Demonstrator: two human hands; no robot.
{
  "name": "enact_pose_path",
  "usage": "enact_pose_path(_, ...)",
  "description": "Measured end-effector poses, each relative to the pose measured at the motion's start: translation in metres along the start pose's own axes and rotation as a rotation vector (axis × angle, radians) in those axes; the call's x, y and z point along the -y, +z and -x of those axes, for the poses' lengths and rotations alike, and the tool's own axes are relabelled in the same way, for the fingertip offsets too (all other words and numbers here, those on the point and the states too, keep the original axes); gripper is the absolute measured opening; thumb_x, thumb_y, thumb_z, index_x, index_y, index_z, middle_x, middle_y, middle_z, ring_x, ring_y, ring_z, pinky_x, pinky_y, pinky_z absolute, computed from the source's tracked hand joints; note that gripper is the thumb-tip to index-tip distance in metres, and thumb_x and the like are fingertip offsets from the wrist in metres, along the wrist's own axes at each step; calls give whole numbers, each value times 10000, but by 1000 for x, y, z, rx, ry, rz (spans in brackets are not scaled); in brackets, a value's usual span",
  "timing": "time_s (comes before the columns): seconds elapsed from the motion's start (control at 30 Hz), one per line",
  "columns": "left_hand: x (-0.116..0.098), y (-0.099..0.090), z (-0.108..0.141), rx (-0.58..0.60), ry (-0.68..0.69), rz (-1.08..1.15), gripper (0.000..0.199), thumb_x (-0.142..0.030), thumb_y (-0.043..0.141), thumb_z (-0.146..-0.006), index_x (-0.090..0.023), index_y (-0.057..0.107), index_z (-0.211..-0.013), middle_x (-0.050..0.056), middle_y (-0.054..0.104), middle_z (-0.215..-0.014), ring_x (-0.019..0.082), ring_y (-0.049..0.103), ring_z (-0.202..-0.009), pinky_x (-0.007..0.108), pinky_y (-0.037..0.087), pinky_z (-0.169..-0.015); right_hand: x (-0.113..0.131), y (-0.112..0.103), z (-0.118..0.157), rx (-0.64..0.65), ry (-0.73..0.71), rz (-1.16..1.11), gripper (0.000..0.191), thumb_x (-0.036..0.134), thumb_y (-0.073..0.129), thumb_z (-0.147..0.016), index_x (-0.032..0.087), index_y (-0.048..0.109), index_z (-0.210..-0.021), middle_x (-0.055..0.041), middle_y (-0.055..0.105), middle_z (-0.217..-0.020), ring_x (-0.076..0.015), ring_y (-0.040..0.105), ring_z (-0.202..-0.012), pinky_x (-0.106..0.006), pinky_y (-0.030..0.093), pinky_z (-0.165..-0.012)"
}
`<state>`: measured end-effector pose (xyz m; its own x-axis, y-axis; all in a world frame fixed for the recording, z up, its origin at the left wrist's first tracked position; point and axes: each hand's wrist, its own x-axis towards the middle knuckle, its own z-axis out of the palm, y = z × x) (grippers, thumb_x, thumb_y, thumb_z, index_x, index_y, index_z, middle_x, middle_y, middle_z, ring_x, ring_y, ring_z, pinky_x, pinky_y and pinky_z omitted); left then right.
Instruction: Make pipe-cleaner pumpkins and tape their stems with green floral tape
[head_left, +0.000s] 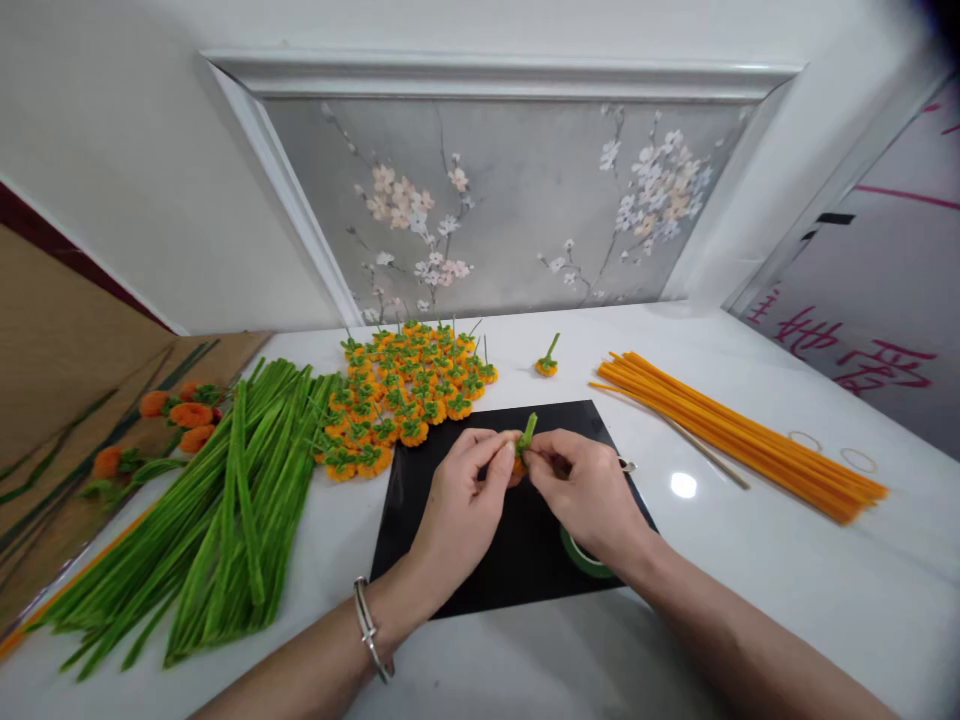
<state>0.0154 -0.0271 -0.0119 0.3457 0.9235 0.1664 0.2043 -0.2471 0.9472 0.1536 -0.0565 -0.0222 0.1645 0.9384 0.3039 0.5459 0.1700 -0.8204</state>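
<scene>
Head view: my left hand (466, 490) is pinching a small flower (528, 432) between thumb and fingertip, its green stalk pointing up. My right hand (589, 490) is touching the flower's other side, thumb and fingertips bunching together; I can't tell which bit they're pinching. Flower is sitting between both sets of fingertips, over the black mat (495, 570). Green tape (592, 570) is lying below my right fingers, partly hidden by that hand. Orange flower cluster (409, 385) is standing beyond and left of my fingers; one lone flower (547, 367) is resting just beyond them. Green stems (240, 500) are lying left of my fingers, orange stems (739, 435) right. Bracelet (365, 620) is circling my left wrist.
</scene>
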Motion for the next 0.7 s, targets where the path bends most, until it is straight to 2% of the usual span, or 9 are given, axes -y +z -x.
enact_pose_path(0.07, -1, -2, -3, 3, -97, 158, 277, -375, 528, -883, -210, 640, -1076, 54, 542, -1120, 167, 573, -919, 270, 566, -713, -2, -7, -2, 51, 71, -123, 146, 237, 542, -812, 163, 636, -728, 11, 574, -605, -111, 463, -527, -222, 370, -499)
enact_pose_path(0.13, -2, -7, -8, 32, -232, 269, 328, -401, 553, -870, -224, 610, -1141, 60, 554, -1144, 166, 587, -912, 280, 585, -697, -3, -12, -4, 101, 115, -227, 157, 272, 554, -814, 162, 621, -724, 26, 535, -591, -99, 429, -516, -215, 347, -476)
enact_pose_path(0.17, -2, -10, -11, 80, -313, 320, 338, -414, 555, -870, -219, 608, -1140, 63, 578, -1106, 162, 602, -879, 276, 586, -682, -4, -14, -5, 125, 126, -275, 162, 285, 562, -814, 162, 617, -725, 31, 520, -588, -94, 416, -514, -213, 340, -472)
enact_pose_path(0.27, 1, -18, -16, 328, -531, 513, 327, -427, 552, -876, -174, 627, -1069, 66, 635, -926, 133, 644, -743, 227, 569, -627, -6, -17, -6, 181, 115, -387, 165, 301, 581, -811, 158, 628, -746, 23, 542, -627, -97, 437, -553, -222, 365, -511)
enact_pose_path(0.33, 4, -22, -17, 390, -554, 588, 266, -365, 612, -853, -155, 642, -1013, 57, 649, -881, 113, 653, -733, 197, 556, -662, -7, -18, -6, 201, 104, -413, 161, 301, 590, -805, 155, 638, -758, 16, 553, -648, -102, 448, -576, -232, 375, -536)
enact_pose_path(0.4, 6, -22, -16, 351, -487, 593, 234, -283, 676, -811, -162, 645, -1009, 43, 658, -907, 107, 653, -791, 207, 548, -748, -7, -17, -7, 211, 115, -406, 172, 307, 589, -804, 154, 640, -746, 19, 536, -629, -101, 434, -565, -237, 364, -526)
enact_pose_path(0.47, 8, -20, -15, 295, -363, 521, 263, -226, 709, -776, -174, 642, -1025, 32, 660, -949, 115, 642, -851, 237, 531, -823, -8, -17, -7, 211, 134, -412, 181, 318, 593, -798, 152, 642, -741, 11, 545, -640, -105, 440, -567, -243, 364, -522)
enact_pose_path(0.57, 9, -16, -14, 224, -111, 297, 260, -166, 711, -752, -179, 649, -1004, 29, 656, -965, 136, 625, -882, 263, 517, -842, -10, -15, -8, 186, 176, -449, 187, 332, 622, -770, 149, 656, -787, -11, 586, -694, -117, 472, -591, -250, 377, -523)
enact_pose_path(0.7, 8, -13, -10, 131, 258, -10, 226, -99, 641, -782, -219, 683, -969, 40, 633, -1039, 172, 594, -981, 313, 489, -902, -9, -13, -7, 141, 229, -482, 193, 342, 646, -744, 153, 671, -769, 3, 567, -636, -106, 446, -548, -238, 359, -485)
